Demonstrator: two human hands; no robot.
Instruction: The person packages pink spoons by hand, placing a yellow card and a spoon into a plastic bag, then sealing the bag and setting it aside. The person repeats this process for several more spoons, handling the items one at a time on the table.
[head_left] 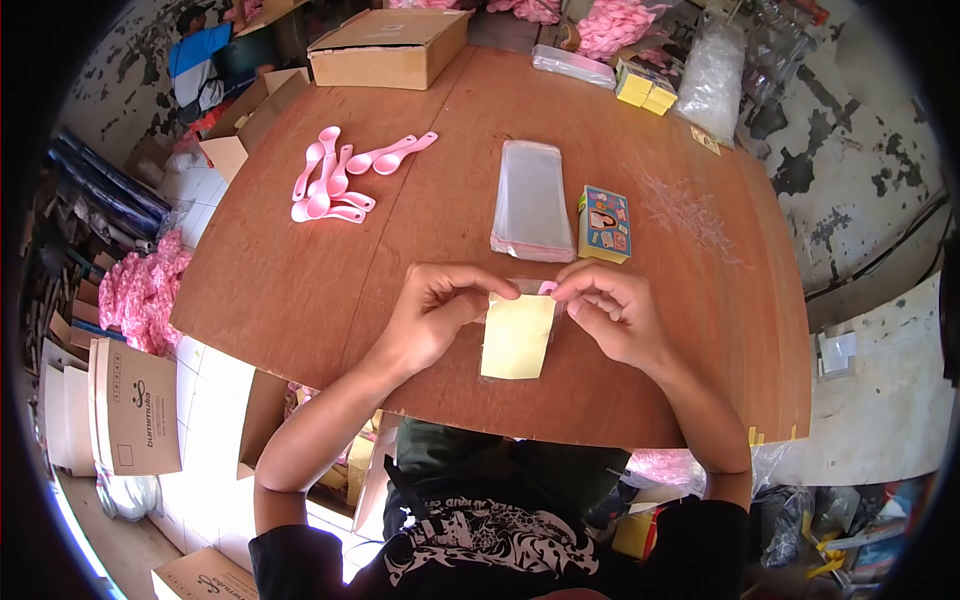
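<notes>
A clear plastic bag point(552, 338) with a pale yellow card point(516, 340) in it lies at the table's near edge. My left hand point(432, 312) pinches the top left corner of the bag between thumb and fingers. At the top right corner, my right hand point(612, 312) closes its fingers on the bag's edge. Beside those fingertips a small pink end of something point(547, 288) shows at the opening; the rest of it is hidden. Just beyond my hands lie a stack of clear bags point(533, 195) and a stack of printed cards point(605, 222).
Several pink measuring spoons point(338, 180) lie on the left of the brown table point(430, 240). A cardboard box point(388, 50) stands at the far edge. Thin plastic strips point(695, 215) are scattered at right. Another person point(200, 65) is at the far left.
</notes>
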